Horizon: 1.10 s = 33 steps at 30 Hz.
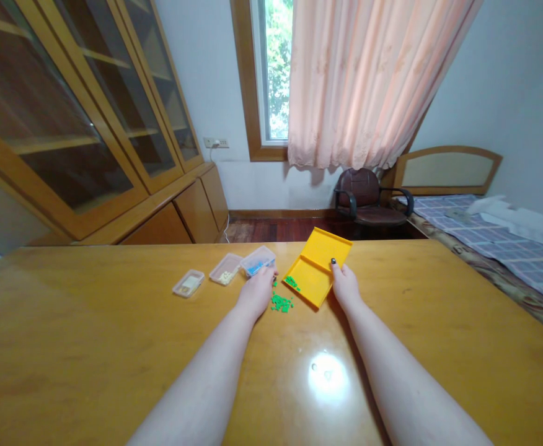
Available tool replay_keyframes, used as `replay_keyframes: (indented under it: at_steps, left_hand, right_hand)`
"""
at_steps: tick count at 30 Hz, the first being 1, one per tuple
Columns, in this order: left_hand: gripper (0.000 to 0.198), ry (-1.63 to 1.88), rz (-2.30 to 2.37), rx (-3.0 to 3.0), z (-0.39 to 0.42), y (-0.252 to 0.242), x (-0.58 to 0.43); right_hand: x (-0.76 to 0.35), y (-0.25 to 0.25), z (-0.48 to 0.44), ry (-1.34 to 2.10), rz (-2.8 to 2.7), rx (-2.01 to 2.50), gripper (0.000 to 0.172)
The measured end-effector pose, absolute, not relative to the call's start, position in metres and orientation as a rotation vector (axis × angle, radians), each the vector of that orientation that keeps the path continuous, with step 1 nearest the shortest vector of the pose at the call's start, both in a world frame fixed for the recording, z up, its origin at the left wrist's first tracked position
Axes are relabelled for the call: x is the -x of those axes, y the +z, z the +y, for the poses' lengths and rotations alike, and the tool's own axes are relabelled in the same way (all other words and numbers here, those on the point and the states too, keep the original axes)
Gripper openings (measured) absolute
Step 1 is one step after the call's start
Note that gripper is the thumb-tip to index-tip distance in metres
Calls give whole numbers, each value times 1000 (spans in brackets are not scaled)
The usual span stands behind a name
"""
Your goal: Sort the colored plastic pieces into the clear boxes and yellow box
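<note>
My right hand (346, 286) grips the right edge of an open yellow two-part plastic case (317, 290), its thumb on top. The case is tilted, and some small green pieces (291, 282) lie in its near-left corner. More loose green pieces (281, 303) are scattered on the table between my hands. My left hand (257, 290) is closed, with its fingers curled beside those pieces and in front of a clear box (264, 253) holding blue pieces. What its fingers hold, if anything, is hidden.
Left of the blue pieces stand a clear box (216, 272) with cream pieces and a smaller clear box (188, 283) with pale contents. All rest on a glossy wooden table (113, 347). Beyond it are a chair (367, 192), a bed (508, 232) and a glass-door cabinet (90, 111).
</note>
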<state>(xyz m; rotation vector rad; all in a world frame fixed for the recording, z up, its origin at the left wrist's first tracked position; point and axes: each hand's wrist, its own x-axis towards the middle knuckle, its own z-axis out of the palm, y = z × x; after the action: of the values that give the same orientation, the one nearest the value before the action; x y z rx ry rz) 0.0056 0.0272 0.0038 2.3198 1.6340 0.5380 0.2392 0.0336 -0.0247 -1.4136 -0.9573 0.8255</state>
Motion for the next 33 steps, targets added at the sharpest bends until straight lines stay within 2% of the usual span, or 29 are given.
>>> replay_keyframes:
  at_steps: [5,12,16,21,25,29,33]
  left_hand:
    - [19,288,1706,-2367,26,3,-6]
    - [16,296,1737,-2349,28,1,-7]
    - [19,482,1679,-2354,26,7,-8]
    - [21,823,1350,-2420,20,11,-12]
    - [34,727,1221,-2471,17,10,-15]
    - [20,651,1213,-2516,16,12,-14]
    - [16,480,1193,-2582,14,13,-16]
  right_hand:
    - [-239,-28,36,859,-934,1373,51]
    - [-238,-29,36,877,-936,1352,53]
    - [-238,-27,36,886,-952,1336,54]
    - [-233,-23,31,960,-1002,1322,52]
    - [-233,-22,30,942,-991,1326,52]
    - [-237,-24,32,837,-951,1405,51]
    - [-240,-25,34,813,-948,1435,49]
